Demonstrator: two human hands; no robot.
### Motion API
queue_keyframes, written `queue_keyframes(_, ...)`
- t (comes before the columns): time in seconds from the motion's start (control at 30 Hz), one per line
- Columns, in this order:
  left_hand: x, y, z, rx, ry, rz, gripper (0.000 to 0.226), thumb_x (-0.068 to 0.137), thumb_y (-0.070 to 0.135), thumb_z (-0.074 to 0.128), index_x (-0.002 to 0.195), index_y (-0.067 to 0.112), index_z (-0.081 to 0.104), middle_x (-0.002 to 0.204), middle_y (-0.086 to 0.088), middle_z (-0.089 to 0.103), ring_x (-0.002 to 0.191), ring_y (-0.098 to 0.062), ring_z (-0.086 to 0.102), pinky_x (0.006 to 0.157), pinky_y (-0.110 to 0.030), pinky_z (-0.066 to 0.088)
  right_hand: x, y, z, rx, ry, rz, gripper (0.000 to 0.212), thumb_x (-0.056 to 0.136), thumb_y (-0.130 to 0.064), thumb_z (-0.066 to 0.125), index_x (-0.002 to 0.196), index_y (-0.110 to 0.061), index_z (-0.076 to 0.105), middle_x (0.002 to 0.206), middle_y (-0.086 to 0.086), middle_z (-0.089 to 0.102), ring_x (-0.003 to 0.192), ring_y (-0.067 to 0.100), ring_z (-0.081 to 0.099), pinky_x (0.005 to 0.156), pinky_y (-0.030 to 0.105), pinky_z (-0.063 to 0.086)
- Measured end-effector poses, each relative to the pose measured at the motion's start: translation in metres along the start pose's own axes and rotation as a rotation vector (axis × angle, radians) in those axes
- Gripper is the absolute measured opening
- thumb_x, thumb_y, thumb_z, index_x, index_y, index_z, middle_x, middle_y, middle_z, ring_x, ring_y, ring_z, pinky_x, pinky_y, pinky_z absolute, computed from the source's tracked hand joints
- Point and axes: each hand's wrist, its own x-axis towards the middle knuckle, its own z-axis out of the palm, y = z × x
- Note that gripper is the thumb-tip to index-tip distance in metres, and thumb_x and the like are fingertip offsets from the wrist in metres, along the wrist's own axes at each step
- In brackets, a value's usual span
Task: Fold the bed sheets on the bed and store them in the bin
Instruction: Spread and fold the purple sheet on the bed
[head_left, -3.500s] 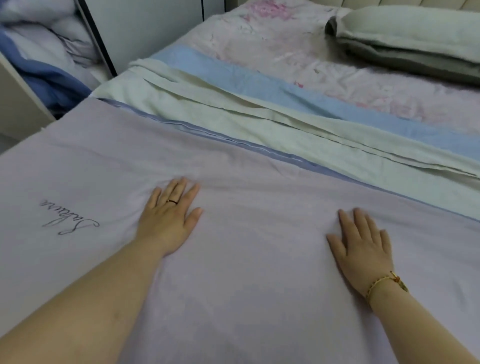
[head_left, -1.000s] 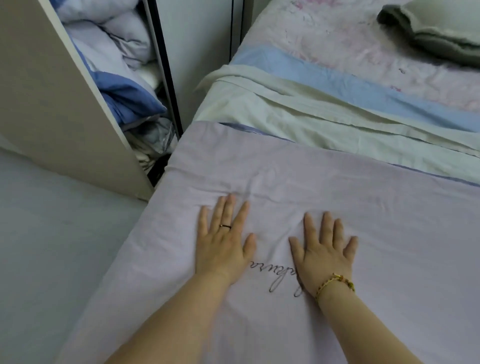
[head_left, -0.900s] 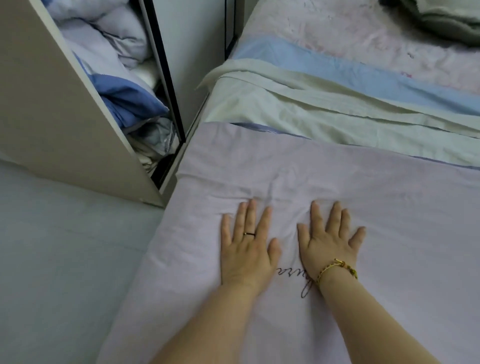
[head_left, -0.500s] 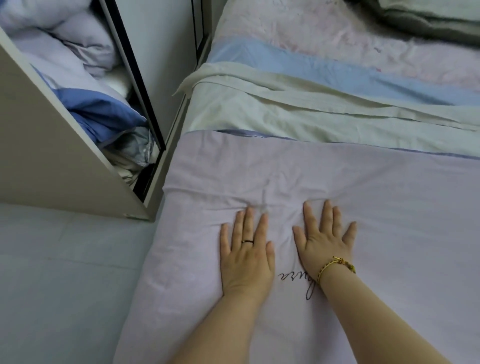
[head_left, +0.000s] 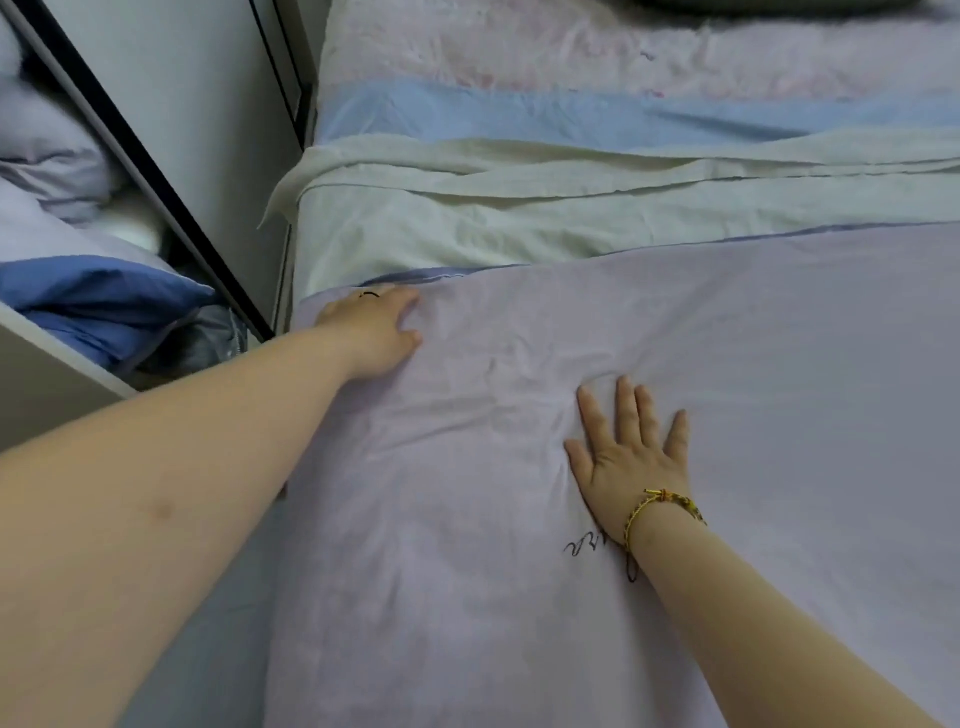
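Lilac cotton bed sheet (head_left: 727, 364) lies flat on the bed, 12 to 6 o'clock. Your right hand (head_left: 631, 452) is spread, pressing its middle. Your left hand (head_left: 371, 327) sits on the 10 o'clock corner, grip unclear. Risk: tugging that corner bunches wrinkles under your palm and skews the fold

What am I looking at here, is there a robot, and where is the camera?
No robot: a person works with bare hands, and the pictures come from a camera worn on the head, looking down. A lavender sheet with embroidered script lies spread over the bed. The right hand presses flat on it, holding nothing. The left hand lies on the sheet's far left corner; whether it grips the cloth is unclear. Beyond lie a pale green sheet and a blue sheet. At the left, blue bedding is stowed.
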Motion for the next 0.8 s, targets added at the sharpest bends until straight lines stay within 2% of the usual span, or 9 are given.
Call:
queue_keyframes(0.17, 0.035, 0.001, -0.008, -0.037, 0.12, 0.185, 0.041, 0.093, 0.029, 0.045, 0.134, 0.022, 0.044, 0.137, -0.005, 0.047, 0.128, -0.026, 0.039, 0.103, -0.032, 0.027, -0.015, -0.039, 0.015, 0.14, 0.066, 0.198, 0.052, 0.099, -0.032, 0.006, 0.145, -0.027, -0.018, 0.154, 0.003, -0.023, 0.142, 0.018, -0.022, 0.112, 0.045, -0.017)
queue_keyframes(0.33, 0.033, 0.007, -0.016, -0.091, -0.069, 0.307, 0.029, 0.087, 0.034, 0.057, 0.11, 0.018, 0.052, 0.12, -0.007, 0.057, 0.103, -0.026, 0.051, 0.086, -0.031, 0.033, -0.032, -0.064, 0.016, 0.287, 0.062, 0.308, 0.052, 0.097, -0.031, 0.003, 0.146, -0.029, -0.014, 0.155, -0.001, -0.02, 0.142, 0.015, -0.02, 0.114, 0.043, -0.015)
queue_keyframes(0.4, 0.038, 0.001, -0.023, -0.207, -0.101, 0.316, 0.019, 0.084, 0.029, 0.063, 0.093, 0.016, 0.052, 0.111, -0.01, 0.058, 0.089, -0.023, 0.049, 0.076, -0.028, 0.037, -0.042, -0.07, 0.016, 0.305, 0.101, 0.3, 0.063, 0.084, -0.038, -0.009, 0.146, -0.031, -0.012, 0.155, -0.003, -0.018, 0.143, 0.015, -0.018, 0.113, 0.042, -0.014)
queue_keyframes(0.5, 0.04, -0.006, -0.03, -0.297, -0.059, 0.317, 0.01, 0.084, 0.025, 0.063, 0.088, 0.017, 0.058, 0.101, -0.008, 0.059, 0.09, -0.025, 0.053, 0.079, -0.031, 0.04, -0.061, -0.08, 0.027, 0.312, 0.128, 0.286, 0.09, 0.057, -0.045, -0.024, 0.146, -0.034, -0.01, 0.155, -0.005, -0.016, 0.141, 0.011, -0.02, 0.109, 0.037, -0.024)
queue_keyframes(0.57, 0.036, -0.011, -0.028, -0.308, 0.036, 0.328, 0.015, 0.086, 0.024, 0.059, 0.098, 0.015, 0.063, 0.105, -0.007, 0.06, 0.1, -0.028, 0.054, 0.082, -0.031, 0.04, -0.066, -0.086, 0.043, 0.295, 0.21, 0.31, 0.089, 0.062, -0.045, -0.016, 0.148, -0.03, 0.001, 0.157, -0.001, -0.002, 0.138, 0.008, -0.018, 0.1, 0.03, -0.034)
queue_keyframes(0.6, 0.034, -0.012, -0.026, -0.293, 0.083, 0.331, 0.02, 0.088, 0.025, 0.056, 0.103, 0.014, 0.064, 0.109, -0.007, 0.06, 0.102, -0.028, 0.054, 0.082, -0.031, 0.039, -0.066, -0.087, 0.05, 0.247, 0.228, 0.323, 0.081, 0.071, -0.043, -0.004, 0.147, -0.025, 0.016, 0.155, 0.005, 0.018, 0.14, 0.012, -0.005, 0.103, 0.028, -0.031)
queue_keyframes(0.67, 0.037, -0.018, -0.022, -0.245, 0.136, 0.326, 0.024, 0.091, 0.029, 0.052, 0.105, 0.013, 0.064, 0.109, -0.008, 0.061, 0.099, -0.027, 0.054, 0.078, -0.031, 0.037, -0.061, -0.088, 0.057, 0.256, 0.259, 0.357, 0.059, 0.077, -0.032, 0.026, 0.133, -0.018, 0.043, 0.131, 0.009, 0.056, 0.134, 0.02, 0.031, 0.111, 0.032, -0.009)
queue_keyframes(0.73, 0.046, -0.025, -0.019, -0.203, 0.111, 0.255, 0.024, 0.092, 0.033, 0.051, 0.102, 0.014, 0.062, 0.108, -0.008, 0.062, 0.093, -0.026, 0.053, 0.073, -0.03, 0.036, -0.055, -0.088, 0.063, 0.21, 0.316, 0.348, 0.052, 0.075, -0.029, 0.034, 0.126, -0.02, 0.044, 0.121, 0.007, 0.064, 0.121, 0.021, 0.037, 0.111, 0.034, 0.0)
queue_keyframes(0.8, 0.053, -0.033, -0.015, -0.173, 0.06, 0.175, 0.023, 0.092, 0.035, 0.05, 0.1, 0.016, 0.06, 0.107, -0.007, 0.062, 0.089, -0.023, 0.051, 0.072, -0.03, 0.034, -0.051, -0.086, 0.069, 0.202, 0.379, 0.335, 0.053, 0.075, -0.029, 0.035, 0.126, -0.02, 0.043, 0.122, 0.007, 0.063, 0.127, 0.027, 0.028, 0.112, 0.034, -0.002)
